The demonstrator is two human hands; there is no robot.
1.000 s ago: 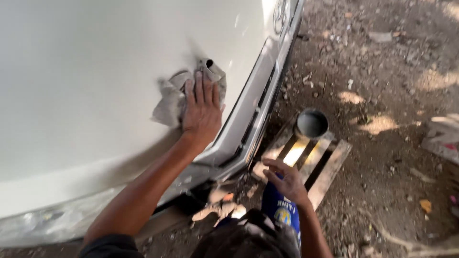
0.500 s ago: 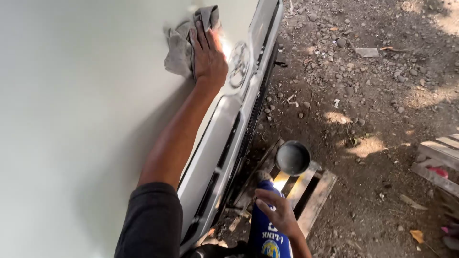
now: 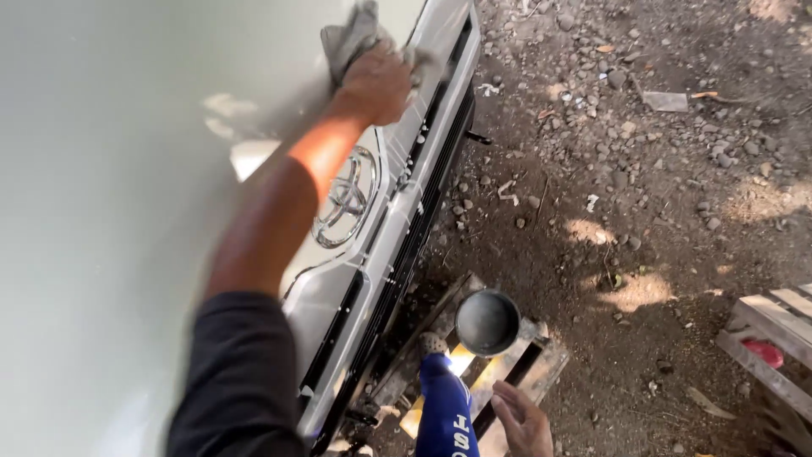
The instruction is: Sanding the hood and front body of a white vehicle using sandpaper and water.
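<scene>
Left hand (image 3: 376,83) stretched out, fingers closed around a grey rag (image 3: 353,34) pressed to the pale hood (image 3: 127,211) just above the chrome grille (image 3: 406,211). Right hand (image 3: 520,419) low, fingers loosely open, holding nothing, beside a blue spray bottle (image 3: 446,410) on a small wooden pallet (image 3: 507,372). Risk: overreaching, snagging rag on grille; knocking over bottle or dark cup (image 3: 487,322).

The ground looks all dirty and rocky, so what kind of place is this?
Probably an outdoor yard where cars get cleaned or fixed. A pale car hood is wiped with a grey rag by the left hand, over bare stony dirt with wooden pallets.
</scene>
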